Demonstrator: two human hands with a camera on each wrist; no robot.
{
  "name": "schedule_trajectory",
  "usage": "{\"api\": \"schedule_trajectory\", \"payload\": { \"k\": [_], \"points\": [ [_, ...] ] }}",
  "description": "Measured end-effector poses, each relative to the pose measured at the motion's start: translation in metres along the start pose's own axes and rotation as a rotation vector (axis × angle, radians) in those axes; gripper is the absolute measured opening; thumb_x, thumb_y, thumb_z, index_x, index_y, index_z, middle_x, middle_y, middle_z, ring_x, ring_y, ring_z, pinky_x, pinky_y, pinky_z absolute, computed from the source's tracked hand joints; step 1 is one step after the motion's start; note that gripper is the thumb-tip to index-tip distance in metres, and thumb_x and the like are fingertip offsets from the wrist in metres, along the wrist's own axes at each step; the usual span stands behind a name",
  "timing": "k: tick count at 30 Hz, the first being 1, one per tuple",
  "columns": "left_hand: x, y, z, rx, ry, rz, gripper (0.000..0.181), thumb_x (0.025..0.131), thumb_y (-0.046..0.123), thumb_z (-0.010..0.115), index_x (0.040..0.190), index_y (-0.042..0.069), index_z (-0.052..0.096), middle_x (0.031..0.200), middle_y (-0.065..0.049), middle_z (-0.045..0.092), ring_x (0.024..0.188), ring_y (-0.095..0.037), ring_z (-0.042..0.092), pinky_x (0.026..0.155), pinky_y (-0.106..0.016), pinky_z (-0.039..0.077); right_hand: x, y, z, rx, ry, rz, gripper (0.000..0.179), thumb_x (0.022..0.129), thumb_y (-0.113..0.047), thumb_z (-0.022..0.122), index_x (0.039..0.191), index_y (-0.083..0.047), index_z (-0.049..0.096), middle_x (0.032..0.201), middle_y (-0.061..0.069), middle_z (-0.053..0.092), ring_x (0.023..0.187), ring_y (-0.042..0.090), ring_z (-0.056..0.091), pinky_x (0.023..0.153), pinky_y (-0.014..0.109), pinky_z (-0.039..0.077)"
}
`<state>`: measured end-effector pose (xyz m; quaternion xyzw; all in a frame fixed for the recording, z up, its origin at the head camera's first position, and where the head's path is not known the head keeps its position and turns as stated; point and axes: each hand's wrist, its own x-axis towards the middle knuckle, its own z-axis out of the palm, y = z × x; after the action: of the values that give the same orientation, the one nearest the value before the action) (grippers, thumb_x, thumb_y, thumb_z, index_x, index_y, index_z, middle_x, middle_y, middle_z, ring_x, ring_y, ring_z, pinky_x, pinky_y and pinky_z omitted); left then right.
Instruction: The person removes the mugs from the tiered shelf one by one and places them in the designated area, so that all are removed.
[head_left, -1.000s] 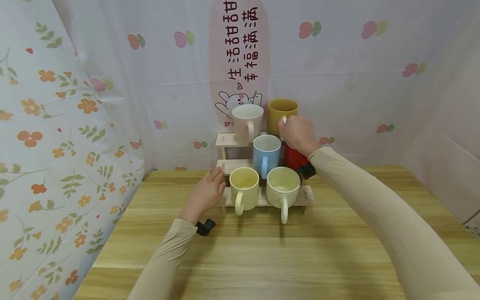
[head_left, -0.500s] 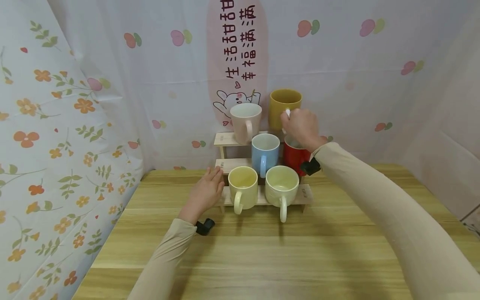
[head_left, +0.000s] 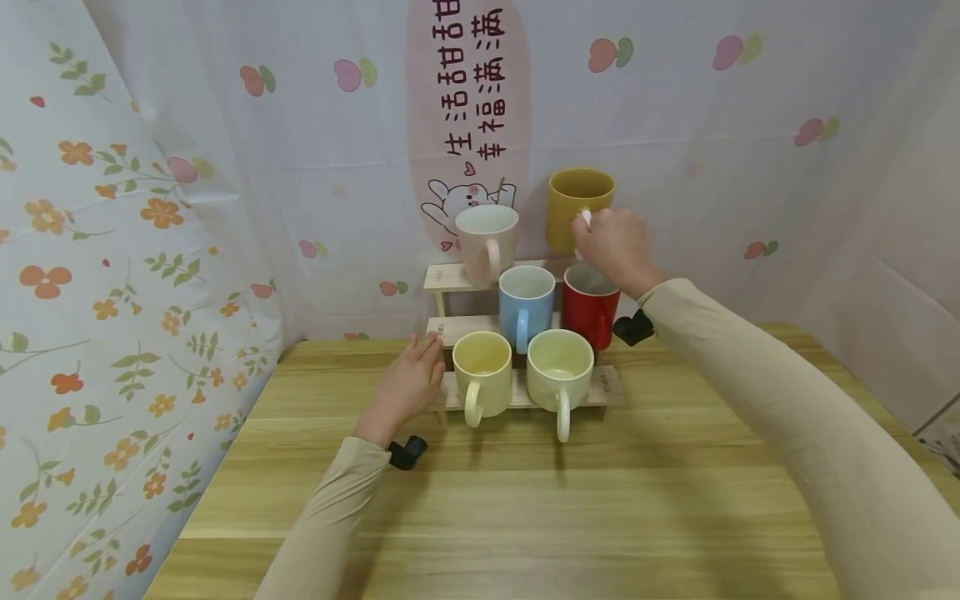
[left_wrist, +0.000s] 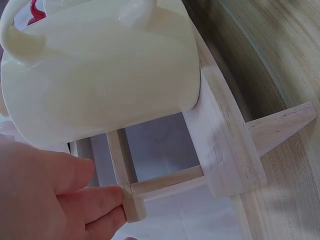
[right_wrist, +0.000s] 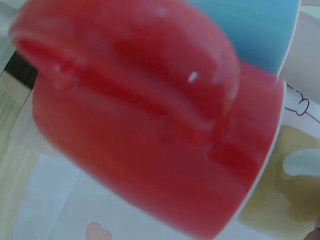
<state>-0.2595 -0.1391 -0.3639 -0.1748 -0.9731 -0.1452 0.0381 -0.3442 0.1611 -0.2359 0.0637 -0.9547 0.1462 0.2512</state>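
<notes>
My right hand [head_left: 617,246] grips the white handle of a mustard-yellow mug [head_left: 573,196], upright and raised above the right end of the three-tier wooden rack [head_left: 607,385]. In the right wrist view the mustard mug [right_wrist: 272,202] shows past the red mug [right_wrist: 135,145], with only a bit of the hand at the corner. A pale pink mug [head_left: 487,229] stands on the top tier, to the left. At the rack's left side rests my left hand [head_left: 405,385]; the left wrist view has its fingertips [left_wrist: 116,196] touching a wooden bar [left_wrist: 131,202], fingers fairly straight.
The middle tier holds a light blue mug [head_left: 527,307] and the red mug [head_left: 588,312]. A yellow mug [head_left: 483,383] and a pale green mug [head_left: 558,375] stand on the lowest tier, handles forward. Behind the wooden table [head_left: 495,517] hangs a printed curtain [head_left: 712,200].
My right hand has lifted the mustard mug off the top tier and shifted it right, uncovering more of the red mug. The left hand stays at the rack's side. The head view has shifted slightly.
</notes>
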Motion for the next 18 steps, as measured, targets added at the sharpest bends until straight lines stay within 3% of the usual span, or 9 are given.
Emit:
{"api": "schedule_trajectory", "payload": {
  "k": [18],
  "points": [
    [0.002, 0.0, -0.002, 0.003, -0.026, -0.011, 0.05, 0.102, 0.024, 0.035, 0.146, 0.0, 0.036, 0.155, -0.014, 0.028, 0.144, -0.039, 0.021, 0.119, -0.045, 0.02, -0.007, 0.028, -0.011, -0.028, 0.038, -0.032, 0.053, 0.094, -0.026, 0.033, 0.045, -0.007, 0.04, 0.043, 0.009, 0.043, 0.05, 0.03, 0.046, 0.047, 0.032, 0.031]
  ]
}}
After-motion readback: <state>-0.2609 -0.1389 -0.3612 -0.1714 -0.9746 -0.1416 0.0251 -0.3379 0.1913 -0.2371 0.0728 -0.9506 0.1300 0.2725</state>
